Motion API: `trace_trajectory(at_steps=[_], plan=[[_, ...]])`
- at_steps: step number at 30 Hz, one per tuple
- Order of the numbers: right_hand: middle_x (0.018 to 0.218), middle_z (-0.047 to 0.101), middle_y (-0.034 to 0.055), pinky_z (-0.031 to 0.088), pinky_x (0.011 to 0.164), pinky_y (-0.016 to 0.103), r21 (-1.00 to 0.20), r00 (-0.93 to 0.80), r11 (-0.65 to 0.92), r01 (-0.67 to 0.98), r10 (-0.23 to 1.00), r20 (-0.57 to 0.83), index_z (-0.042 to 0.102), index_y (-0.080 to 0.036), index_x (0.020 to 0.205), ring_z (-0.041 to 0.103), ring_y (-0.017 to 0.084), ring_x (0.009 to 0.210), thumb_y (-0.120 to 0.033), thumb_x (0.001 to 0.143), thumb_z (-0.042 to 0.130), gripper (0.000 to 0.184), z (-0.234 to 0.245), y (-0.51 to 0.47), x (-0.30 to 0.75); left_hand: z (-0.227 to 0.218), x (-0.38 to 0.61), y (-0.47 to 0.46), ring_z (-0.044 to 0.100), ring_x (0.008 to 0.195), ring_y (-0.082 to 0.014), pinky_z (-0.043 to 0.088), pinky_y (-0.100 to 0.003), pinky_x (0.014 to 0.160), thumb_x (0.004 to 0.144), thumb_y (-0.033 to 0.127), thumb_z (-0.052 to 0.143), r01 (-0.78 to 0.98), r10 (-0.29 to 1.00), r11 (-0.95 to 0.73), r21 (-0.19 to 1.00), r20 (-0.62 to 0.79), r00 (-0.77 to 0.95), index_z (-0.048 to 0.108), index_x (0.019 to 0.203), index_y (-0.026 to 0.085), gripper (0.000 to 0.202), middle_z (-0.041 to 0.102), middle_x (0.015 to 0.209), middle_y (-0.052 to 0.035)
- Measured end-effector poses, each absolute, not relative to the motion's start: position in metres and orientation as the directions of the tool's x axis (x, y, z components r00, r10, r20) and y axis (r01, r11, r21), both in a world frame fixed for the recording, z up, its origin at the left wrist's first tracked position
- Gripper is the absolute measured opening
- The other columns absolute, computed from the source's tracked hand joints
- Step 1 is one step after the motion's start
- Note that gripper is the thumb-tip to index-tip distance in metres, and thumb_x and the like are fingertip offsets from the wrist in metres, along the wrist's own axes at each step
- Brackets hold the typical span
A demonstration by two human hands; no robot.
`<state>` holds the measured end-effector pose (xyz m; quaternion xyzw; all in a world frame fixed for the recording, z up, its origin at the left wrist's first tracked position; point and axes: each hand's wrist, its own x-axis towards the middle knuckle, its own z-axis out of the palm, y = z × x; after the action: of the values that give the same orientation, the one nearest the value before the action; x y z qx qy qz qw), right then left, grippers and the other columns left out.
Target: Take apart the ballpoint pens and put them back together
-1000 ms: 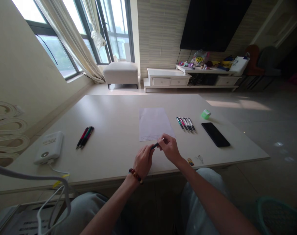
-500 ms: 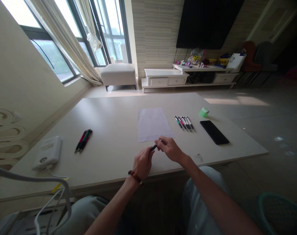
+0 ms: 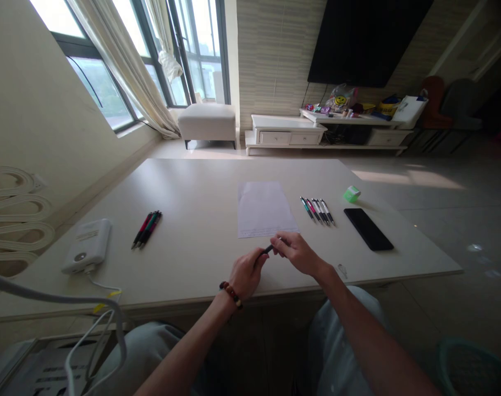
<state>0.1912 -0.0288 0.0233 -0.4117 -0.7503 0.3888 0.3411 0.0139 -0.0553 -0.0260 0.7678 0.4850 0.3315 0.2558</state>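
Both hands are on one dark pen (image 3: 269,249), held slantwise above the near edge of the white table (image 3: 192,220). My left hand (image 3: 247,270) is closed around its lower left end. At the upper right end, the fingers of my right hand (image 3: 295,251) pinch the pen's tip area, which they partly hide. Just beyond the hands lies a white sheet of paper (image 3: 266,204) with lines of writing along its near edge. To the right of the sheet, several pens (image 3: 318,211) lie in a row. Several darker pens (image 3: 146,230) lie grouped at the left.
A black phone (image 3: 368,229) and a small green-and-white item (image 3: 351,193) lie at the right. On the left sits a white power adapter (image 3: 87,246) with a cable (image 3: 104,285). A small clear piece (image 3: 342,270) lies near the front edge. A teal basket (image 3: 473,352) stands on the floor.
The view has shifted slightly, so the table's items appear a little farther right. Both hands keep their hold on the pen, with little visible change in pose.
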Motion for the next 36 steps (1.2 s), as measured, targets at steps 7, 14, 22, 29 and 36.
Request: trace_trajectory(at_steps=[7, 14, 22, 29, 36], plan=[[0.057, 0.047, -0.0017, 0.033, 0.054, 0.024, -0.851, -0.434, 0.375, 0.367, 0.878, 0.2, 0.054, -0.016, 0.064, 0.043, 0.011, 0.056, -0.04, 0.089, 0.042, 0.036, 0.027, -0.031, 0.189, -0.023, 0.012, -0.053, 0.043, 0.057, -0.0106, 0.035, -0.023, 0.058, 0.091, 0.042, 0.032, 0.427, 0.906, -0.378, 0.821, 0.234, 0.352, 0.059, 0.081, 0.018, 0.037, 0.05, 0.061, 0.002], [0.062, 0.049, -0.0022, 0.033, 0.056, 0.025, -0.828, -0.45, 0.378, 0.415, 0.876, 0.174, 0.052, -0.018, 0.07, 0.042, 0.011, 0.058, -0.038, 0.088, 0.044, 0.028, 0.03, -0.032, 0.194, -0.024, 0.012, -0.05, 0.034, 0.05, -0.0083, 0.028, -0.02, 0.049, 0.091, 0.043, 0.031, 0.292, 0.916, -0.294, 0.91, 0.182, 0.357, 0.061, 0.078, 0.015, 0.044, 0.037, 0.053, 0.0044], [0.05, 0.037, -0.0043, 0.026, 0.049, 0.024, -0.821, -0.381, 0.376, 0.43, 0.9, 0.213, 0.042, -0.017, 0.054, 0.034, 0.009, 0.05, -0.041, 0.087, 0.044, 0.04, 0.026, -0.033, 0.189, -0.031, 0.015, -0.053, 0.055, 0.061, -0.0124, 0.038, -0.023, 0.059, 0.09, 0.037, 0.04, 0.57, 0.919, -0.391, 0.723, 0.337, 0.204, 0.061, 0.095, 0.02, 0.027, 0.064, 0.072, -0.0018], [0.053, 0.047, -0.0033, 0.031, 0.046, 0.022, -0.897, -0.324, 0.278, 0.345, 0.932, 0.165, 0.056, -0.017, 0.066, 0.041, 0.009, 0.049, -0.047, 0.082, 0.051, 0.035, 0.017, -0.028, 0.185, -0.031, 0.016, -0.054, 0.061, 0.067, -0.0135, 0.041, -0.023, 0.06, 0.091, 0.032, 0.039, 0.672, 0.901, -0.41, 0.617, 0.388, 0.193, 0.059, 0.096, 0.022, 0.023, 0.068, 0.079, -0.0024], [0.044, 0.045, -0.0044, 0.032, 0.042, 0.021, -0.93, -0.119, 0.205, 0.305, 0.977, 0.176, 0.052, -0.017, 0.057, 0.041, 0.009, 0.044, -0.05, 0.073, 0.061, 0.039, 0.006, -0.025, 0.176, -0.03, 0.016, -0.054, 0.064, 0.073, -0.0147, 0.044, -0.024, 0.063, 0.09, 0.031, 0.041, 0.668, 0.901, -0.413, 0.619, 0.383, 0.202, 0.057, 0.103, 0.023, 0.022, 0.069, 0.084, -0.0021]])
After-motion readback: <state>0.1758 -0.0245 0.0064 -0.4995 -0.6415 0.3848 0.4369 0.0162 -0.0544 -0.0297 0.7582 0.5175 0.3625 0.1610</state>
